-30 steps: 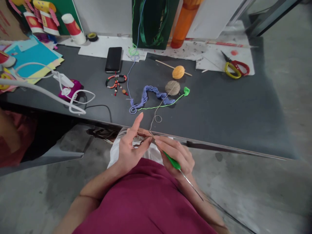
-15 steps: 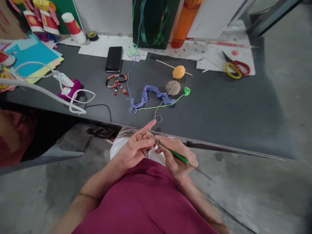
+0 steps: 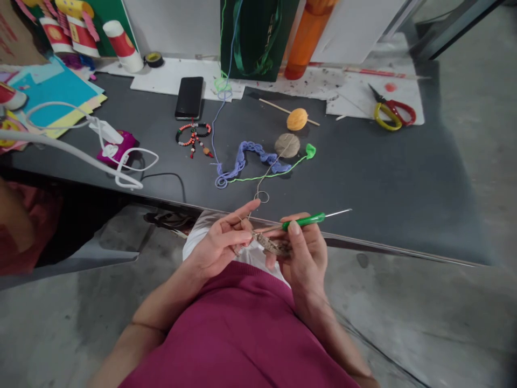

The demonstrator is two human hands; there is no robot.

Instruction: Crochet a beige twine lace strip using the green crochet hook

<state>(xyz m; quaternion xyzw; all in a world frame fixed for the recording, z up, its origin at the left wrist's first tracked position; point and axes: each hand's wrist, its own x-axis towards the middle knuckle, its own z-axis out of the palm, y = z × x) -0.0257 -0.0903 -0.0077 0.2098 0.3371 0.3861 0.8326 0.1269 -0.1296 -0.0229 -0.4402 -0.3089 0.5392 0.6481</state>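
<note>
Above my lap, my left hand [image 3: 221,237] pinches one end of a small brownish crochet piece [image 3: 274,245], with the index finger stretched out and beige yarn running over it. My right hand [image 3: 305,253] grips a green-handled crochet hook [image 3: 305,221] between thumb and fingers; its metal tip points right, away from the piece. The piece's other end lies against my right fingers. From my left index finger the yarn leads by a small loop to a beige yarn ball [image 3: 287,145] on the table. Blue crochet strip [image 3: 246,153] and green yarn [image 3: 310,151] lie beside it.
On the dark table [image 3: 375,188] lie a yellow yarn ball [image 3: 297,119] on a stick, scissors [image 3: 391,114], a phone [image 3: 189,98] and a beaded bracelet [image 3: 193,137]. White cables [image 3: 129,178] loop at left. An orange bottle [image 3: 309,40] stands behind. Another person's arm [image 3: 16,215] shows at left.
My right hand has turned over and drawn slightly right. The hook has swung from its tip at the left hand to pointing right, and the brownish piece has come into view.
</note>
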